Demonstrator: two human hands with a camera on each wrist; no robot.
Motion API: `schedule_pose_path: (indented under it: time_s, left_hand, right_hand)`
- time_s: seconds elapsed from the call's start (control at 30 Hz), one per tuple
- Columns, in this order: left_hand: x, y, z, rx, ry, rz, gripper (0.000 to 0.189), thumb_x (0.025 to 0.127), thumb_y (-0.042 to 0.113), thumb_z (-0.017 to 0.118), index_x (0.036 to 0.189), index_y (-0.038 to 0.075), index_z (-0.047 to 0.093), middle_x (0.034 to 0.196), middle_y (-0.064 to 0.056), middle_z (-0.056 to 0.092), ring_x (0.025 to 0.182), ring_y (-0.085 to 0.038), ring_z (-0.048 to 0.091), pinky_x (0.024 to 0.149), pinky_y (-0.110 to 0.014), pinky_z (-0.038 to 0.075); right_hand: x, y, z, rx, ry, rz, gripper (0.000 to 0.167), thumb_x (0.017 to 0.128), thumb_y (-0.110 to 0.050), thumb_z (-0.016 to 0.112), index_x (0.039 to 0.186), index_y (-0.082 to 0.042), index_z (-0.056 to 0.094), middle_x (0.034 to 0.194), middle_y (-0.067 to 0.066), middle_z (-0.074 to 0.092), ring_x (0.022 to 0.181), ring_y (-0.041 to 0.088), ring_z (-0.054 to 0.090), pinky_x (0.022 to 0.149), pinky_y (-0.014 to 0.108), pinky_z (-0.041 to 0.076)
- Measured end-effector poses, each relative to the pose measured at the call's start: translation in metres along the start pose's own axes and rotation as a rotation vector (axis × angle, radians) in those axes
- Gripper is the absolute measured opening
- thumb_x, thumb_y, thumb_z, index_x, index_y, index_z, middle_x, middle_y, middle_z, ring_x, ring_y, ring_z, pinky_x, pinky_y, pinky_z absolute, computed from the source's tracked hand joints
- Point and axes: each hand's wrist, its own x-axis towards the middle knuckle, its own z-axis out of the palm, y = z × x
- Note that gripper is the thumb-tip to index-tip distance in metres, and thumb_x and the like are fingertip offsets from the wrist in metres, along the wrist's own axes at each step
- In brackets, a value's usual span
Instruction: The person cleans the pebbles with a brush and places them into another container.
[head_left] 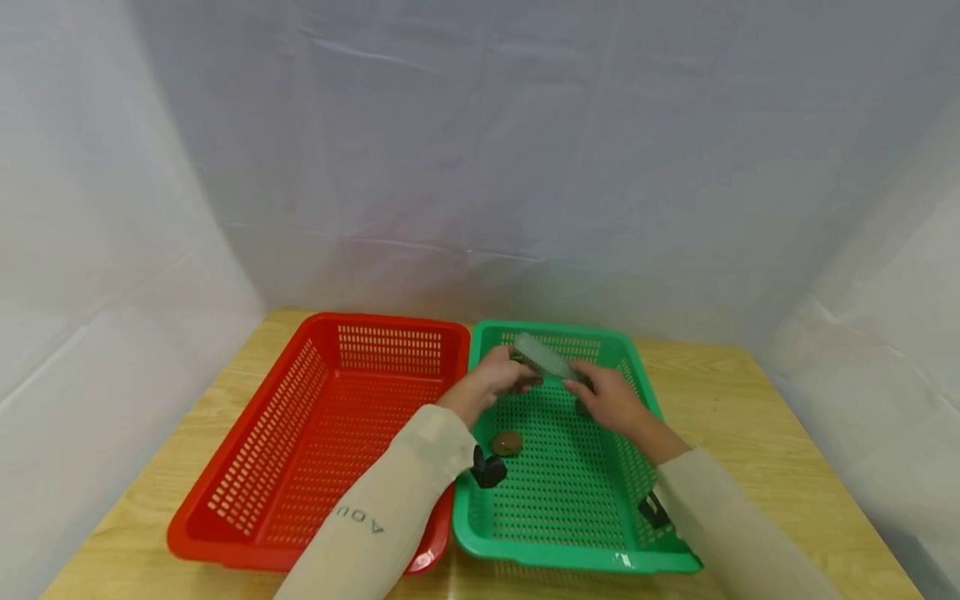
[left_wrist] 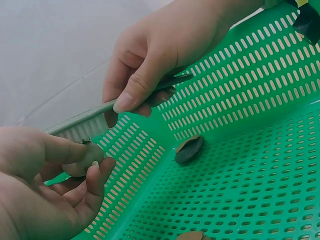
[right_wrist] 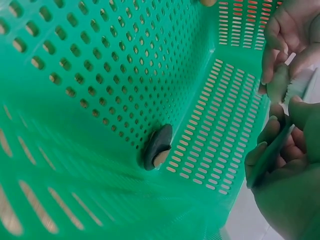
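Observation:
Over the far part of the green basket (head_left: 577, 557), my left hand (head_left: 501, 372) pinches a round, pale grey-green stone (left_wrist: 85, 161) between thumb and fingers. My right hand (head_left: 611, 398) grips a grey-green brush (head_left: 543, 356) by its handle, thumb on one side and fingers curled beneath. In both wrist views the brush's pale bristles (left_wrist: 86, 129) meet the stone's edge. Below the hands, a brown stone (head_left: 507, 443) lies on the basket's floor. Against the right wall rests a dark stone with a tan patch (right_wrist: 158, 147).
A red basket (head_left: 247, 467) stands directly left of the green one, rims side by side. Both sit on a wooden table (head_left: 720, 400). White sheeting (head_left: 480, 167) rises behind and at both sides. Black straps (head_left: 489, 470) are at the wrists.

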Motion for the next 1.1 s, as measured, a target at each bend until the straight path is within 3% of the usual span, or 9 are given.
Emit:
schedule_pose_path:
  time_s: [0.2,0.33,0.43,0.6,0.73,0.93,1.1]
  left_hand:
    - [0.0004,-0.0002,0.0001,0.001,-0.017,-0.009,0.05,0.095,0.0,0.058,0.143,0.001,0.043,0.118,-0.02,0.065,0.1,-0.027,0.066,0.072,-0.027,0.053]
    - [0.0008,0.0001,0.0,-0.002,-0.026,-0.013,0.053,0.097,0.002,0.057,0.146,0.003,0.039,0.12,-0.021,0.063,0.094,-0.023,0.066,0.065,-0.022,0.051]
    - [0.0015,0.0006,0.0002,-0.007,-0.029,-0.012,0.054,0.097,0.002,0.056,0.147,0.002,0.038,0.122,-0.022,0.063,0.09,-0.018,0.066,0.062,-0.019,0.049]
    - [0.0023,0.001,0.0004,-0.01,-0.03,-0.029,0.058,0.098,0.005,0.056,0.151,0.004,0.032,0.123,-0.02,0.062,0.096,-0.02,0.067,0.06,-0.019,0.047]
    - [0.003,0.0012,0.0002,-0.015,-0.021,-0.039,0.059,0.098,0.006,0.056,0.152,0.005,0.031,0.122,-0.019,0.063,0.095,-0.02,0.067,0.061,-0.019,0.047]
    - [0.0037,0.0011,0.0014,-0.017,-0.014,-0.038,0.054,0.099,0.006,0.056,0.149,0.007,0.038,0.12,-0.02,0.064,0.097,-0.023,0.067,0.061,-0.02,0.047]
    - [0.0035,0.0023,0.0025,-0.015,-0.009,-0.035,0.05,0.098,0.005,0.056,0.147,0.008,0.042,0.12,-0.022,0.064,0.098,-0.025,0.067,0.059,-0.019,0.046]
  right_hand:
    - [-0.0012,-0.0018,-0.0003,-0.009,0.009,0.035,0.035,0.099,-0.014,0.057,0.128,0.005,0.058,0.102,0.018,0.068,0.082,0.024,0.064,0.073,0.043,0.051]
    - [-0.0013,-0.0027,-0.0019,-0.024,0.027,0.058,0.037,0.099,-0.014,0.057,0.129,0.008,0.056,0.112,0.023,0.066,0.095,0.032,0.065,0.08,0.049,0.052]
    - [-0.0011,-0.0032,-0.003,-0.033,0.038,0.066,0.038,0.099,-0.015,0.057,0.129,0.009,0.056,0.112,0.024,0.066,0.097,0.034,0.065,0.082,0.05,0.051]
    - [-0.0013,-0.0023,-0.0028,-0.045,0.052,0.077,0.038,0.099,-0.015,0.057,0.129,0.009,0.056,0.112,0.024,0.066,0.098,0.035,0.065,0.083,0.051,0.051]
    - [-0.001,-0.0017,-0.0031,-0.049,0.059,0.095,0.037,0.099,-0.015,0.057,0.128,0.008,0.057,0.109,0.023,0.067,0.092,0.031,0.064,0.08,0.049,0.051]
    - [-0.0012,-0.0016,-0.0055,-0.056,0.081,0.116,0.035,0.099,-0.014,0.057,0.125,0.009,0.059,0.086,0.012,0.066,0.069,0.019,0.054,0.069,0.042,0.048]
    - [-0.0017,-0.001,-0.0078,-0.041,0.122,0.145,0.031,0.098,-0.011,0.057,0.121,0.01,0.06,0.081,0.011,0.064,0.067,0.019,0.054,0.065,0.04,0.048]
